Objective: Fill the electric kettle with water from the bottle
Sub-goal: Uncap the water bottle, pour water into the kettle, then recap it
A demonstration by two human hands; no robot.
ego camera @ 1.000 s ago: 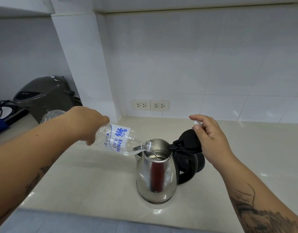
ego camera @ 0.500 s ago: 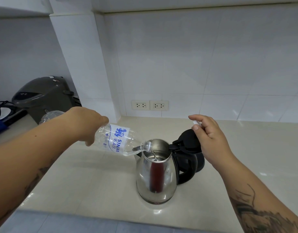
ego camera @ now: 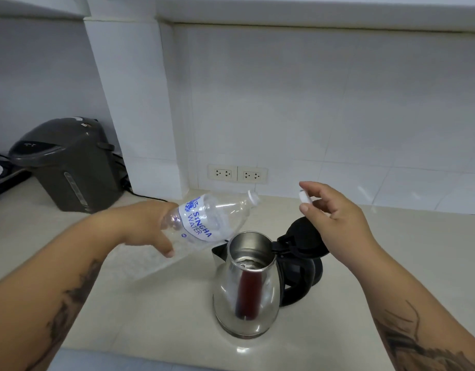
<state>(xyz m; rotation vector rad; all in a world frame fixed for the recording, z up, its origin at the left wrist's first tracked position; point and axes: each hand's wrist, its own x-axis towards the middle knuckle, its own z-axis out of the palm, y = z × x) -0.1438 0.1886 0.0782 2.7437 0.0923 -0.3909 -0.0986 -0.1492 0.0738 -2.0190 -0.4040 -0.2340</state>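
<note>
A steel electric kettle (ego camera: 247,290) with a black handle stands on the counter, its black lid (ego camera: 303,236) flipped open to the right. Water shows at the bottom inside. My left hand (ego camera: 148,226) grips a clear plastic water bottle (ego camera: 204,223) with a blue-lettered label. The bottle is tilted, mouth raised toward the back right, above and left of the kettle's opening. It looks nearly empty. My right hand (ego camera: 335,218) hovers above the lid, pinching the small white bottle cap (ego camera: 304,196) between thumb and finger.
A dark grey hot-water dispenser (ego camera: 67,164) stands at the back left with a cord behind it. Two wall sockets (ego camera: 237,174) sit in the white tiled wall behind the kettle. The pale counter (ego camera: 418,250) stretches to the right; its front edge lies near me.
The bottle's mouth has lifted out of the kettle opening and swung up toward the back. Pouring has stopped. My right hand has stayed above the lid with the cap.
</note>
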